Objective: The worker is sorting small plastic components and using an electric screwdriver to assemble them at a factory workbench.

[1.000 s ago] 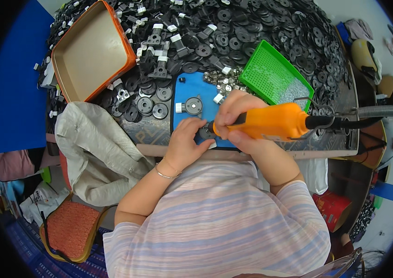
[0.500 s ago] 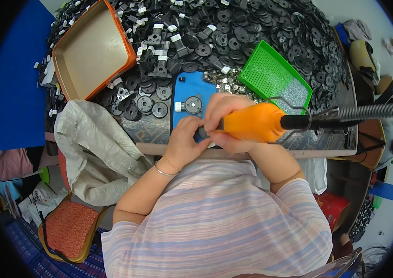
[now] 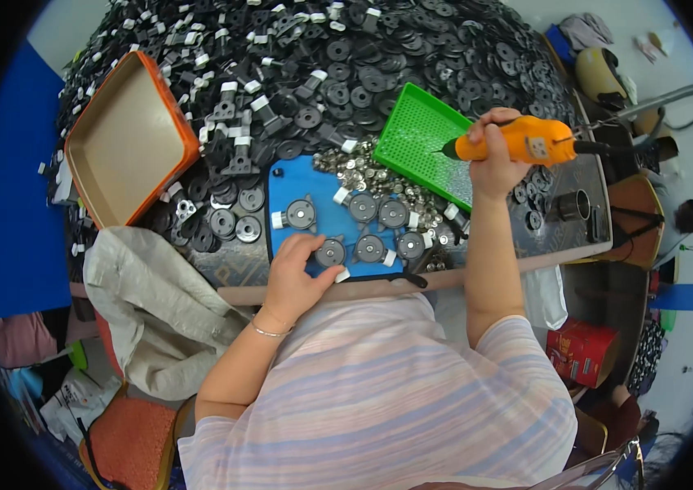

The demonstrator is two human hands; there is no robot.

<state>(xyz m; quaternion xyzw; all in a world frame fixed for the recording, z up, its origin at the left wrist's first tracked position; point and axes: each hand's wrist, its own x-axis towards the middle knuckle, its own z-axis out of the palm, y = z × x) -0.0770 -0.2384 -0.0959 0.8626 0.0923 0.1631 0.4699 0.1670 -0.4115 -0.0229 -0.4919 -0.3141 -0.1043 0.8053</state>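
My right hand (image 3: pixel 497 163) grips an orange electric screwdriver (image 3: pixel 530 140), its bit over the green perforated tray (image 3: pixel 416 122) that holds small silvery screws. On the blue mat (image 3: pixel 289 184), the thumb and fingers of my left hand (image 3: pixel 293 273) close around a round black wheel part (image 3: pixel 331 252) with a white tab. Several similar parts lie beside it, among them one wheel part (image 3: pixel 301 214) at the upper left and another wheel part (image 3: pixel 369 248) to the right. Shiny metal pieces (image 3: pixel 355 167) are heaped between the mat and the tray.
Piles of black discs (image 3: pixel 371 77) and black brackets with white ends (image 3: pixel 236 151) cover the far table. An orange-rimmed box (image 3: pixel 130 139) stands at the left, a grey cloth (image 3: pixel 138 310) hangs over the near edge. A metal cup (image 3: pixel 573 206) sits at the right.
My right hand has swung the screwdriver right and away, from the mat to the green tray. The left hand has moved slightly nearer and left. More wheel parts on the mat are now uncovered.
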